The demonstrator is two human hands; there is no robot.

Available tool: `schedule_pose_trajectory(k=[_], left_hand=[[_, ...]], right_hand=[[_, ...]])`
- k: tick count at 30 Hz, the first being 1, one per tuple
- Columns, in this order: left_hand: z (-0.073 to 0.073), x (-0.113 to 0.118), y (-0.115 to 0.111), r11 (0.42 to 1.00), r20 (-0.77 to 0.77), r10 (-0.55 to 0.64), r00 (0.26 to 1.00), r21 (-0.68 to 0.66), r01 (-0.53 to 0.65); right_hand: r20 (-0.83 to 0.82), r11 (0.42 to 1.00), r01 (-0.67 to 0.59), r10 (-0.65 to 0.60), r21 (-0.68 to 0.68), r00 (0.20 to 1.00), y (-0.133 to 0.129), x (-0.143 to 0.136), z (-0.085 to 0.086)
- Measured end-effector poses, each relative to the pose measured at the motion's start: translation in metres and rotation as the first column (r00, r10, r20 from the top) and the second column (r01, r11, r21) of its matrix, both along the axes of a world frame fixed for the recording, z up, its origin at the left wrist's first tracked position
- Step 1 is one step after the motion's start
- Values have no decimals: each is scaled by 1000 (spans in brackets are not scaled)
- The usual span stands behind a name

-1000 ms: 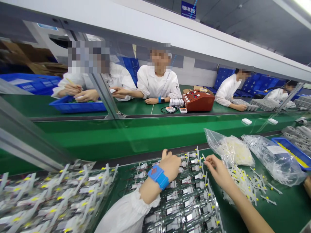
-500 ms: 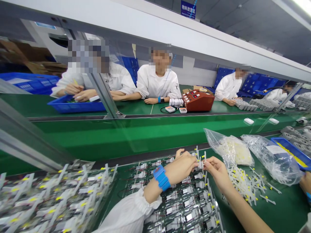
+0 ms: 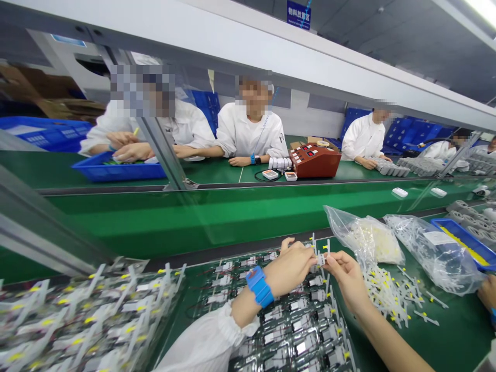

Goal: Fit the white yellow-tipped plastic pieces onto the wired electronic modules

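Over the far right corner of a clear tray point(image 3: 284, 330) of small white parts, both hands meet at one small white part point(image 3: 321, 259). My left hand point(image 3: 296, 266), with a blue wristband point(image 3: 259, 287), pinches it from the left. From the right, my right hand point(image 3: 346, 274) has its thumb and fingertips closed on the same part, where a white stick with a yellow piece stands up. Similar sticks run along the tray's right edge. A loose pile of white and yellow sticks point(image 3: 387, 294) lies right of my right hand.
Another filled tray point(image 3: 89, 320) is at the left. Clear bags point(image 3: 375, 240) and a blue bin point(image 3: 465, 243) lie at the right, near another person's hand point(image 3: 488, 294). Beyond the green belt point(image 3: 232, 212), people in white sit by a red device point(image 3: 314, 161).
Both hands keep their hold on the small white part with barely any movement. Across the belt, the leftmost person's hands have shifted over the blue bin, and white items on the belt have moved slightly right.
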State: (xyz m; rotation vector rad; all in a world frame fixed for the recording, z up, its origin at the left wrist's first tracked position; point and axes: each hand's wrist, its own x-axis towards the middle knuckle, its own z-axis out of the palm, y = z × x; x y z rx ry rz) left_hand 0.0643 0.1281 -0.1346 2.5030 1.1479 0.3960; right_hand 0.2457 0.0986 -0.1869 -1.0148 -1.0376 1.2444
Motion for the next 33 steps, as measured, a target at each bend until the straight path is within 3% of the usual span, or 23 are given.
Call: schedule_pose_trajectory(k=[8, 12, 16, 19, 22, 27, 33], left_hand=[[-7, 6, -1, 996, 28, -19, 999, 88, 17], [-7, 4, 2, 998, 60, -37, 997, 45, 34], [-1, -4, 5, 996, 46, -32, 998, -80, 36], [4, -12, 7, 987, -27, -58, 998, -152, 53], [6, -19, 8, 989, -149, -21, 989, -150, -1], [-5, -22, 11, 982, -291, 154, 944, -57, -178], [-16, -12, 8, 983, -343, 160, 925, -24, -179]], right_hand=[[34, 996, 42, -45, 78, 998, 0, 1, -10], [15, 996, 43, -44, 81, 999, -1, 0, -10], [67, 997, 10, -15, 75, 998, -4, -4, -5], [135, 995, -31, 19, 91, 991, -6, -7, -2], [207, 993, -44, 20, 110, 978, -7, -8, 0], [297, 990, -19, -23, 138, 955, -6, -6, 2], [330, 988, -24, -28, 154, 943, -8, -5, 2]])
